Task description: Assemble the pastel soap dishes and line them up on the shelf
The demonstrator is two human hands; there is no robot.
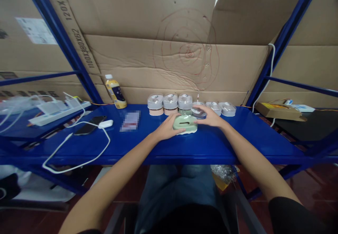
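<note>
My left hand (169, 126) is closed around the left side of a light green oval box (185, 121) with a dark slot in its top and a pale, wavy lower edge. It rests on or just over the blue shelf. Beside it, my right hand (210, 116) has its thumb and fingers around a clear plastic lid (199, 111), partly hidden by the fingers. Behind stand three lidded boxes: one (155, 103) and a second (170, 103) on pinkish bases, and a third (185, 102) on a greenish base. Two loose clear lids (213, 108) (227, 109) lie to the right.
On the blue shelf (163, 149) stand a yellow bottle (115, 91), a blurred flat packet (130, 121), and a phone (90, 125) with a white cable (79, 169). A power strip (59, 112) lies left. Cardboard (126, 54) backs the shelf; blue posts (286, 26) frame it.
</note>
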